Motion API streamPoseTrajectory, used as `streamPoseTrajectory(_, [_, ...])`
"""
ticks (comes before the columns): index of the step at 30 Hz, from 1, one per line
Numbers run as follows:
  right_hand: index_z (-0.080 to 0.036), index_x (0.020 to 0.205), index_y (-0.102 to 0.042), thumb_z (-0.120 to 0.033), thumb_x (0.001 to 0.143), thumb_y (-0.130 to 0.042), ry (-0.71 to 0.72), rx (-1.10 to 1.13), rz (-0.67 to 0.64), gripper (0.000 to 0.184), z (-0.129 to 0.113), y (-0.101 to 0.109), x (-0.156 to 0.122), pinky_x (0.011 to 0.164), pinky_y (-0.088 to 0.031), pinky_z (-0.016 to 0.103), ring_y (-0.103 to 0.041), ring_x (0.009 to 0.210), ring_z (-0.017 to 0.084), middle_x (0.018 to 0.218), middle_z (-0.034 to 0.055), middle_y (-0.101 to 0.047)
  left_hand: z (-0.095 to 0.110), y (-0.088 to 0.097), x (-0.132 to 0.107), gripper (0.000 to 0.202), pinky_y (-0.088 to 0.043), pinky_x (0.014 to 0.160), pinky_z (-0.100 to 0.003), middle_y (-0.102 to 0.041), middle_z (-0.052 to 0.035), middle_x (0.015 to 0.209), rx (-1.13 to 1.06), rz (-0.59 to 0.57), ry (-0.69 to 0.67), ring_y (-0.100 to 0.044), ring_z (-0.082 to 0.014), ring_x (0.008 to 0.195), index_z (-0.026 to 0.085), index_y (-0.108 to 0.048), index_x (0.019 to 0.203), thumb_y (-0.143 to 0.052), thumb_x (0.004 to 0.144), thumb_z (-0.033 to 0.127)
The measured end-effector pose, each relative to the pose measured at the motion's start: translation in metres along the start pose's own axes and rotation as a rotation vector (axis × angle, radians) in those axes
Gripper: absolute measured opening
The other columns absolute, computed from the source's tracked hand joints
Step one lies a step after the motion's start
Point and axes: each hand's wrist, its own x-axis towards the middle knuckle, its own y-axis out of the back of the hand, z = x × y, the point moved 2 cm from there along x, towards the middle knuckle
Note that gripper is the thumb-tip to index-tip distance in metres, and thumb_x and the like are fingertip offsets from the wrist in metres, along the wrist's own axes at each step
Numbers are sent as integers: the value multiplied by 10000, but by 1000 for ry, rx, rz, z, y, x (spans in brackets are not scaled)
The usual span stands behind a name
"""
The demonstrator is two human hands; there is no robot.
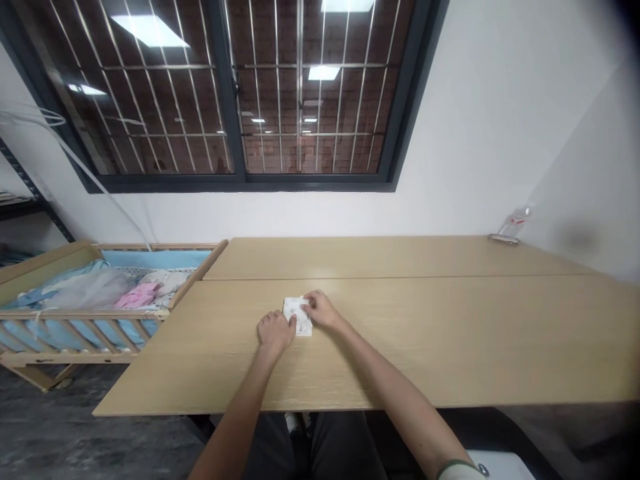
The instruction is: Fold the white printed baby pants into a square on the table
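A small white square piece [299,327] with faint grey print lies flat on the light wooden table, in front of me. It looks like folded cloth or a soft packet; I cannot tell which. My left hand [275,329] rests at its left side, fingers curled down on the tabletop and thumb pressed on the piece's left edge. At the upper right corner, my right hand [321,309] pinches the edge between thumb and fingers. Parts of the piece are hidden under both hands.
The wide table [450,333] has a seam along its back part. A clear plastic bottle [517,219] and a flat dark-edged object [503,239] are at the far right corner. A wooden cot [100,313] with fabrics stands left. Behind is a barred window [240,100].
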Motion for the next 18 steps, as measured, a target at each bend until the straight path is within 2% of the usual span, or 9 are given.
streamPoseTrajectory(5, [-161, 977, -620, -166, 772, -656, -67, 53, 30, 208, -8, -10, -6, 805, -498, 314, -563, 847, 175, 975, 45, -575, 5, 6, -1, 403, -473, 856, -338, -725, -214, 1136, -85, -26, -15, -698, -293, 1064, 96, -604, 1186, -415, 1001, 401])
streamPoseTrajectory(8, [-188, 942, -576, -186, 804, -630, -62, 80, 25, 148, -27, -20, -13, 744, -490, 288, -546, 801, 165, 903, 15, -577, -2, 23, -12, 356, -474, 786, -313, -735, -178, 1114, -143, 7, -25, -712, -268, 1012, 140, -573, 1182, -395, 1014, 398])
streamPoseTrajectory(10, [-206, 946, -552, -239, 843, -628, -45, 171, -14, 133, -48, -30, -24, 689, -470, 264, -529, 767, 159, 853, -2, -574, -15, 40, -25, 321, -469, 750, -298, -739, -143, 1072, -176, 37, -32, -712, -255, 979, 174, -566, 1122, -390, 1014, 420])
streamPoseTrajectory(12, [-219, 967, -535, -310, 866, -642, -23, 327, -89, 173, -75, -42, -40, 637, -438, 248, -507, 728, 151, 821, -12, -563, -38, 59, -45, 297, -459, 714, -279, -732, -88, 970, -214, 67, -58, -703, -234, 909, 214, -555, 1003, -401, 1001, 468])
streamPoseTrajectory(14, [-232, 988, -528, -380, 855, -680, 1, 496, -181, 251, -104, -57, -63, 608, -411, 243, -487, 688, 140, 801, -25, -546, -69, 77, -71, 326, -443, 672, -268, -680, -26, 819, -277, 110, -122, -664, -210, 782, 249, -511, 861, -426, 962, 548])
streamPoseTrajectory(16, [-249, 982, -521, -429, 813, -730, 4, 658, -262, 323, -129, -78, -91, 602, -401, 243, -479, 663, 131, 782, -42, -534, -108, 90, -101, 363, -428, 646, -267, -605, 19, 708, -320, 146, -146, -603, -195, 685, 269, -469, 781, -461, 903, 611])
streamPoseTrajectory(18, [-263, 948, -518, -454, 745, -785, -21, 803, -361, 386, -146, -106, -123, 590, -391, 240, -482, 649, 125, 769, -51, -552, -151, 93, -132, 392, -411, 611, -274, -552, 39, 623, -309, 105, -103, -546, -191, 608, 281, -460, 709, -511, 823, 652])
